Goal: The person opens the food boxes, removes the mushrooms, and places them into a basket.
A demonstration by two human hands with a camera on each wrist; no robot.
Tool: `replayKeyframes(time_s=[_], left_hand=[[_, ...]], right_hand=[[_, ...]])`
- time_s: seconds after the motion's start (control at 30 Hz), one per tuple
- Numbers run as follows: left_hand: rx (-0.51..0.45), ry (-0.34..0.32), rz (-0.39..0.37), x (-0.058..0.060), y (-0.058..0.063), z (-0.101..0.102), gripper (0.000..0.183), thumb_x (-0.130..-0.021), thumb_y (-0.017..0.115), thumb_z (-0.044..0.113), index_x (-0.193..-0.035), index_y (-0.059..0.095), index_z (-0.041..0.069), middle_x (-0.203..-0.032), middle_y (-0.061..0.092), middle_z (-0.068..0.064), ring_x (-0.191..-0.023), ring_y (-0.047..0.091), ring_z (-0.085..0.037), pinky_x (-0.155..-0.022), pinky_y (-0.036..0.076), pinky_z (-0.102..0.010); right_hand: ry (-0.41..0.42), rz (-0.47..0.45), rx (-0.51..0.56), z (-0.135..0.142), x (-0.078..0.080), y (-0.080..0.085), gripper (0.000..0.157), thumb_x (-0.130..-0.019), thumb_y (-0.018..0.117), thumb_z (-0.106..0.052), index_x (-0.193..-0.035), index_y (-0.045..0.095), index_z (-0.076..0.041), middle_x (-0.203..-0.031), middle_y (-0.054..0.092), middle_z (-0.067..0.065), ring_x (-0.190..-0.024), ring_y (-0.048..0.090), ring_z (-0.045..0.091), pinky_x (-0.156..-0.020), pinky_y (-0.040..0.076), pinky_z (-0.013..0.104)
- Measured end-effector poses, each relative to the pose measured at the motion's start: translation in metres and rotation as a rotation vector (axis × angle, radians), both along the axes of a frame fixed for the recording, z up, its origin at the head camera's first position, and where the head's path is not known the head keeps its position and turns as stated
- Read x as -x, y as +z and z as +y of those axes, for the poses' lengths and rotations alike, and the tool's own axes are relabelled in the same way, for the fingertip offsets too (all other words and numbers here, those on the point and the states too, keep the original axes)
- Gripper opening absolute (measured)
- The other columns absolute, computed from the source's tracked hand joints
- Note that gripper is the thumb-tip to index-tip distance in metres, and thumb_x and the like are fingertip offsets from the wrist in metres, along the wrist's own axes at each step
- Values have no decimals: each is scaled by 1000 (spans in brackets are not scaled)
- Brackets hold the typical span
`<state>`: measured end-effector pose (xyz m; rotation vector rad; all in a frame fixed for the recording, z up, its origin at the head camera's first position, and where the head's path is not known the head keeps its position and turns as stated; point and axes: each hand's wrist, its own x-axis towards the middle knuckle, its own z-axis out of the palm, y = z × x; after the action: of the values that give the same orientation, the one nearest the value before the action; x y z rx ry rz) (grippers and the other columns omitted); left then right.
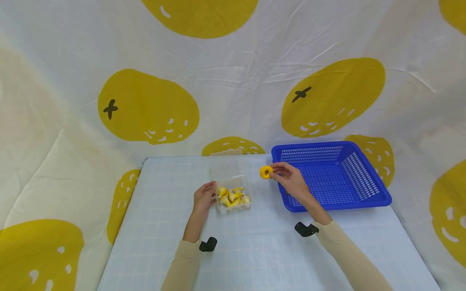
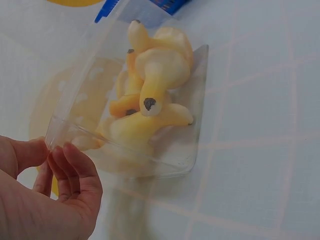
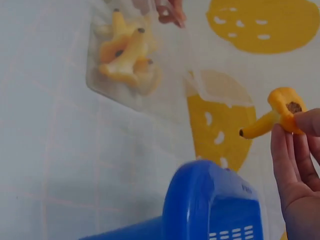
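A clear plastic box holds several yellow mushrooms with pale caps and dark stem ends. My left hand is at the box's left side; in the left wrist view its thumb and fingertips pinch the wall at a corner. Raised between the box and the blue basket, my right hand pinches a single yellow mushroom by its cap. The cap has a brown hollow in the middle, and its stem points away from the fingers in the right wrist view.
To the right stands a blue plastic basket with slotted walls, its near left edge under my right hand. The box's clear lid stands open behind it. A pale checked cloth covers the table, and a curtain with yellow fruit shapes hangs behind.
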<state>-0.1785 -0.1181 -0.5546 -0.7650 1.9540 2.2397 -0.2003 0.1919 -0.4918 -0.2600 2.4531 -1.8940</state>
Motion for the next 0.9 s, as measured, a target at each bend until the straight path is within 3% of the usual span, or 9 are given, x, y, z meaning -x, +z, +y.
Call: replayKeyframes(time_s=[0.13, 0.4, 0.6, 0.9], left_hand=[[5, 4, 0, 0, 0, 0, 31, -100, 69, 19, -127, 70, 3, -118, 68, -19, -75, 57, -13, -62, 52, -22], [-13, -4, -1, 1, -3, 0, 34, -101, 69, 19, -130, 68, 1, -122, 67, -20, -75, 56, -13, -62, 52, -22], [-1, -4, -15, 1, -1, 0, 34, -101, 68, 20, -130, 68, 2, -124, 66, -20, -77, 56, -14, -64, 52, -22], [-3, -7, -16, 1, 0, 1, 34, -101, 69, 20, -129, 68, 2, -122, 66, -21, -77, 56, -15, -63, 53, -22]], right_hand=[[-20, 25, 13, 16, 1, 2, 35, -96, 74, -12, -127, 64, 3, -123, 65, 23, -108, 62, 30, -89, 52, 15], [-76, 66, -22, 53, -1, -4, 35, -98, 72, -12, -127, 62, 5, -123, 62, 24, -104, 62, 12, -92, 49, 12], [-94, 123, -26, 77, -5, -8, 34, -98, 71, -6, -126, 61, 9, -122, 61, 26, -102, 62, 8, -91, 49, 12], [-138, 178, -196, 120, -6, -27, 29, -97, 71, -4, -121, 62, 9, -114, 64, 26, -97, 60, -3, -91, 46, 9]])
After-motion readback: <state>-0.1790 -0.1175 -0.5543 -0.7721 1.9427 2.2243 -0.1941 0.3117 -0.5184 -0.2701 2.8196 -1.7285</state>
